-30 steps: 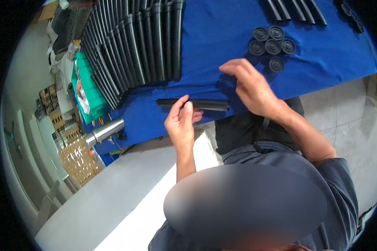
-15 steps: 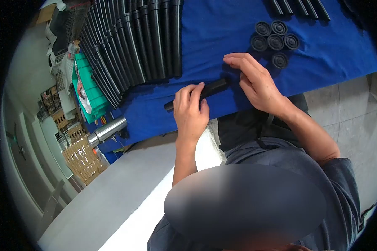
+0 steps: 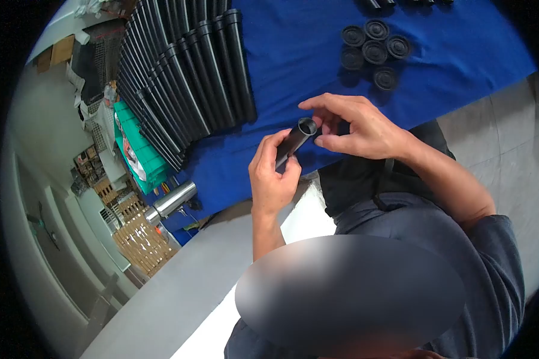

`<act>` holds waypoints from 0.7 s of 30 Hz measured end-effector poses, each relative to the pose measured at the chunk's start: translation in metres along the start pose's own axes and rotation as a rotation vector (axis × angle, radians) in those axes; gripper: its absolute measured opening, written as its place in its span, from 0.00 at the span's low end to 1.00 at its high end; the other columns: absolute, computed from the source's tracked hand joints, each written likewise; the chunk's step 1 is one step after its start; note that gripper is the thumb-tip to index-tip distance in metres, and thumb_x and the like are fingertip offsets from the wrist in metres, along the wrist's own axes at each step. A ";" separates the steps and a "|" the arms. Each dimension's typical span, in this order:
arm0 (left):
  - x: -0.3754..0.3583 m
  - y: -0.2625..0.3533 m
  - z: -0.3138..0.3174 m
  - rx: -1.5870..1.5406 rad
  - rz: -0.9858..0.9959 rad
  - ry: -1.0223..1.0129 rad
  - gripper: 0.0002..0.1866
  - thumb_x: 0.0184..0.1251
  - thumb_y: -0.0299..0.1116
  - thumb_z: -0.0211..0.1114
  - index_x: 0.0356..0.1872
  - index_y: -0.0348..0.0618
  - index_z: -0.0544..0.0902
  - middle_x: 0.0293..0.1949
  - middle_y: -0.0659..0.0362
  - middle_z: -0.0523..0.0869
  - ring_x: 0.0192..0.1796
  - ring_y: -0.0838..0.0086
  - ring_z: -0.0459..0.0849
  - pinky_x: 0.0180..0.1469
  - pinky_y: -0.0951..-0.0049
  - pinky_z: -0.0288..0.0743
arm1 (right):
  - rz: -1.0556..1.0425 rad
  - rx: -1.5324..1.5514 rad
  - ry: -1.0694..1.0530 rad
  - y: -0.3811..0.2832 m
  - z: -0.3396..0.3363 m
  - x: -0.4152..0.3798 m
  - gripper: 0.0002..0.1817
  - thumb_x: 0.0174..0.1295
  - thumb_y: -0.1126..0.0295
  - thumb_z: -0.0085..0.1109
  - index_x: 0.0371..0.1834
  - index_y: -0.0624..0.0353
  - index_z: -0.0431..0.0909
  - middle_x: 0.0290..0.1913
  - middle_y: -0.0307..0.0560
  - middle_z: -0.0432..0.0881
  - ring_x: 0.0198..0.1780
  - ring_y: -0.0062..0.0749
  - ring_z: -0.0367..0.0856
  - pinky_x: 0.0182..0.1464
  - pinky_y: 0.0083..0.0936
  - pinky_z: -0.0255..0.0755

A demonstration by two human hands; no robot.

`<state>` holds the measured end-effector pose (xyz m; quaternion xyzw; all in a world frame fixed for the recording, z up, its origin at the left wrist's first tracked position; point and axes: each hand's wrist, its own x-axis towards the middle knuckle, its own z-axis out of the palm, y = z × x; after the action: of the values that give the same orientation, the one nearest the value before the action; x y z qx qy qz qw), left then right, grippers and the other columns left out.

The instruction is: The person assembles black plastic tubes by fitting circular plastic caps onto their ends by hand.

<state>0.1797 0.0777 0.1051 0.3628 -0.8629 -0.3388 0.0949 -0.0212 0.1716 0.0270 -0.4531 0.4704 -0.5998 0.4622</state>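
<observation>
My left hand (image 3: 273,175) is wrapped round a short black tube (image 3: 294,141) and holds it tilted up over the front of the blue cloth. The tube's hollow round end faces up and to the right. Right beside that end is my right hand (image 3: 365,128), its thumb and fingers bent but apart, fingertips close to the rim. Beyond it, several round black ribbed caps (image 3: 375,52) lie grouped on the cloth, one of them a little nearer to me.
Long black tubes (image 3: 206,78) lie in a dense row at the back left. Next to them are a green crate (image 3: 139,152) and a shiny metal cylinder (image 3: 172,200). More black tube ends (image 3: 382,5) show at the top. The blue cloth (image 3: 461,78) covers the table to its front edge.
My left hand has lifted the short tube from lying on the cloth and turned its open end upward. My right hand has come in close to that end. The view has shifted slightly.
</observation>
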 end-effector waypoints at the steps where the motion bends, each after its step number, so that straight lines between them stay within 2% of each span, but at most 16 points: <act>1: 0.001 0.000 0.001 0.006 -0.010 -0.019 0.23 0.56 0.16 0.63 0.56 0.35 0.82 0.47 0.49 0.87 0.49 0.58 0.90 0.54 0.63 0.82 | 0.007 0.009 -0.002 0.000 0.000 0.000 0.28 0.61 0.70 0.70 0.66 0.64 0.77 0.41 0.49 0.84 0.37 0.32 0.84 0.41 0.29 0.81; 5: 0.005 0.001 0.002 0.017 -0.048 -0.105 0.23 0.56 0.17 0.62 0.56 0.35 0.82 0.47 0.48 0.87 0.50 0.57 0.90 0.56 0.63 0.82 | -0.047 -0.073 0.029 0.003 0.000 0.000 0.27 0.62 0.67 0.71 0.63 0.64 0.79 0.38 0.49 0.84 0.36 0.34 0.84 0.39 0.31 0.80; 11: 0.008 0.000 0.005 -0.004 -0.083 -0.118 0.24 0.57 0.17 0.63 0.58 0.35 0.83 0.48 0.47 0.88 0.52 0.55 0.90 0.58 0.62 0.82 | -0.094 -0.056 0.045 0.003 -0.001 0.000 0.20 0.65 0.64 0.71 0.55 0.65 0.81 0.35 0.51 0.84 0.34 0.37 0.85 0.38 0.33 0.79; 14: 0.010 0.000 0.010 0.027 -0.008 -0.043 0.22 0.56 0.19 0.68 0.56 0.35 0.83 0.48 0.47 0.88 0.51 0.56 0.89 0.56 0.61 0.82 | -0.102 -0.100 0.048 0.000 -0.004 0.001 0.18 0.66 0.62 0.72 0.50 0.65 0.81 0.35 0.52 0.84 0.34 0.39 0.85 0.38 0.34 0.78; 15: 0.010 0.000 0.009 0.083 -0.013 -0.059 0.22 0.57 0.20 0.69 0.56 0.35 0.83 0.48 0.49 0.89 0.50 0.60 0.89 0.56 0.64 0.82 | -0.084 -0.114 0.047 -0.001 -0.004 0.001 0.18 0.66 0.61 0.72 0.49 0.65 0.81 0.35 0.52 0.84 0.33 0.39 0.85 0.38 0.34 0.78; 17: 0.010 -0.003 0.005 0.193 -0.018 -0.085 0.22 0.58 0.21 0.73 0.55 0.34 0.84 0.47 0.52 0.90 0.48 0.68 0.88 0.56 0.68 0.81 | -0.068 -0.109 0.048 -0.001 -0.004 0.001 0.20 0.64 0.59 0.75 0.48 0.64 0.81 0.34 0.51 0.84 0.33 0.37 0.83 0.37 0.33 0.77; 19: 0.008 -0.005 0.003 0.216 0.038 -0.066 0.21 0.57 0.22 0.75 0.53 0.35 0.85 0.47 0.53 0.90 0.48 0.68 0.88 0.57 0.67 0.80 | -0.070 -0.077 0.056 0.003 -0.001 0.000 0.24 0.60 0.58 0.79 0.50 0.64 0.82 0.34 0.48 0.83 0.32 0.33 0.81 0.36 0.30 0.75; 20: 0.007 -0.005 0.002 0.224 0.071 -0.056 0.20 0.57 0.22 0.77 0.52 0.35 0.85 0.47 0.53 0.91 0.48 0.68 0.88 0.57 0.67 0.80 | -0.055 -0.070 0.041 0.002 -0.002 0.000 0.25 0.59 0.58 0.80 0.52 0.64 0.82 0.37 0.46 0.83 0.35 0.31 0.83 0.39 0.30 0.78; 21: 0.004 -0.002 0.000 0.133 0.025 0.017 0.20 0.58 0.22 0.76 0.52 0.35 0.85 0.47 0.53 0.91 0.48 0.67 0.88 0.58 0.67 0.80 | -0.017 -0.056 0.002 -0.001 -0.005 0.000 0.32 0.58 0.55 0.82 0.57 0.66 0.80 0.42 0.49 0.85 0.41 0.33 0.85 0.45 0.31 0.82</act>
<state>0.1782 0.0738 0.1038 0.3606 -0.8870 -0.2765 0.0822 -0.0261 0.1719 0.0272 -0.4691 0.4838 -0.5907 0.4437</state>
